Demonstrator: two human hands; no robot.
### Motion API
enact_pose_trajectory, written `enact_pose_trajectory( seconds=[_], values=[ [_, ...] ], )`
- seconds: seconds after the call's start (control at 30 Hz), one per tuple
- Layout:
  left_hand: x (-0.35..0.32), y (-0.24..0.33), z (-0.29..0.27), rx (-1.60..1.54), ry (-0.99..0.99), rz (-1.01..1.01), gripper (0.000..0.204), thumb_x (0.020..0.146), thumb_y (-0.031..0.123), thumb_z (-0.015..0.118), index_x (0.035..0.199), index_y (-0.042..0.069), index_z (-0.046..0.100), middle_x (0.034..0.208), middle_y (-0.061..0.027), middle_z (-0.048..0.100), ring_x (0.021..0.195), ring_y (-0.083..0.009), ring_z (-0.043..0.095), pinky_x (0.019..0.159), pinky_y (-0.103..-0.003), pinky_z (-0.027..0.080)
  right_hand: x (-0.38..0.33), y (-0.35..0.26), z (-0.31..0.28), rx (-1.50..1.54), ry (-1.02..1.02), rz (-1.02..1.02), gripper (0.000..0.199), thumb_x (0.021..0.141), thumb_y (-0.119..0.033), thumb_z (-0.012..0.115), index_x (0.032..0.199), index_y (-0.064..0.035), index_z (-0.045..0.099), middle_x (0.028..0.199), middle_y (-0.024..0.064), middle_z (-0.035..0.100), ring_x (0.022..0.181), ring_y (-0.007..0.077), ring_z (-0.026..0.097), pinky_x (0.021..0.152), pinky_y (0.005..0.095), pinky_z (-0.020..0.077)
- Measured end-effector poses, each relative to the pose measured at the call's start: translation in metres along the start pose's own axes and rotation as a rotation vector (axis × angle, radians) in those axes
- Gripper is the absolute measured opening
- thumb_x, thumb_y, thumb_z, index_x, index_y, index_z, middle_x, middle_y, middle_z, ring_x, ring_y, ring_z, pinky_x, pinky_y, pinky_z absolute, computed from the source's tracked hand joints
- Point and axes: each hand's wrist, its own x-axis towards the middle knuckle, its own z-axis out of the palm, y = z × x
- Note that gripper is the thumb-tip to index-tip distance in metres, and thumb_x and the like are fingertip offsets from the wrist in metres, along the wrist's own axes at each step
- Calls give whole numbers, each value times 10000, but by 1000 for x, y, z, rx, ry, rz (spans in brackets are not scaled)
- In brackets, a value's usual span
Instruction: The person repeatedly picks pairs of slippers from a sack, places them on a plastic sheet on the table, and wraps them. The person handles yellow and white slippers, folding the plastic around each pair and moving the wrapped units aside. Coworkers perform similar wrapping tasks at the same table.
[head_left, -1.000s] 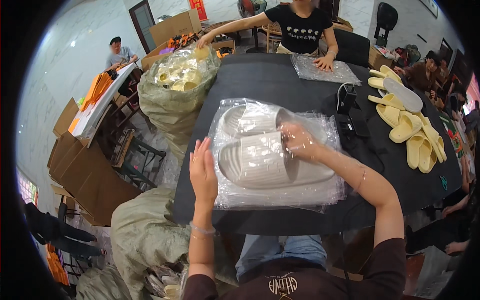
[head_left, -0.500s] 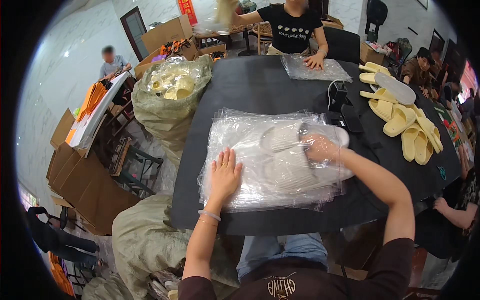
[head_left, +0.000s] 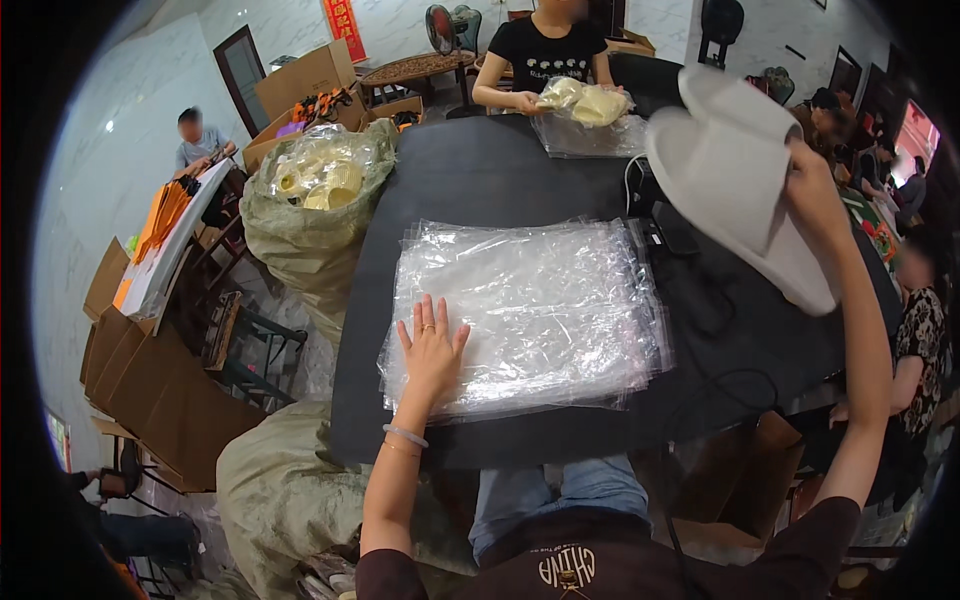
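Note:
Raised over the right side of the table is a pair of pale grey-white slippers (head_left: 735, 170), tilted and slightly blurred. My right hand (head_left: 815, 195) is closed on them near their right edge. Whether any plastic is round them I cannot make out. A stack of clear plastic bags (head_left: 550, 310) lies flat in front of me, glossy and uneven at its edges. On the left part of that stack rests my left hand (head_left: 433, 355), palm down with fingers spread, holding nothing.
Across the black table (head_left: 460, 170), a person in a black T-shirt (head_left: 548, 50) holds yellow slippers (head_left: 592, 104) above more clear bags. Black electrical devices (head_left: 672, 230) and cables lie right of my stack. A green sack (head_left: 310, 245) of yellow slippers stands left. Below right is a cardboard box (head_left: 740, 470).
My right hand has lifted the white slippers from the stack, up and to the right; they now hide the yellow slippers there. My left hand stays put. The person opposite now holds yellow slippers.

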Motion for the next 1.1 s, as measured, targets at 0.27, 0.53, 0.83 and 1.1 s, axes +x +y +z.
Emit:
enact_pose_trajectory(
  seconds=[0.27, 0.53, 0.83, 1.1],
  values=[
    [-1, 2, -13, -16, -145, -106, 710, 960, 524, 341, 1458, 24, 262, 1532, -187, 205, 1426, -347, 156, 1124, -560, 96, -16, -143, 197, 468, -40, 283, 140, 754, -36, 547, 807, 30, 658, 737, 138, 663, 703, 220, 639, 637, 355, 488],
    [27, -19, -27, 125, -141, -15, 442, 906, 206, 498, 1284, -21, 461, 1357, -177, 463, 1270, -319, 427, 967, -462, 395, -98, -164, 309, 511, -201, 480, 257, 786, -227, 616, 785, 28, 598, 774, 240, 616, 764, 414, 606, 708, 469, 456],
    [133, -19, -32, -351, 324, -459, 506, 854, 360, 633, 1120, -59, 539, 1195, -202, 569, 1064, -339, 569, 841, -416, 471, -111, -145, 330, 780, -154, 508, 281, 851, -200, 618, 1019, 24, 634, 877, 177, 679, 788, 247, 644, 724, 337, 473],
    [160, -36, -27, -826, 332, -330, 380, 868, 429, 626, 836, 52, 664, 770, -95, 683, 740, -271, 661, 671, -390, 497, -114, -146, 334, 865, -71, 461, 254, 835, -200, 641, 970, 15, 637, 813, 182, 665, 713, 253, 629, 680, 345, 470]
  ],
)
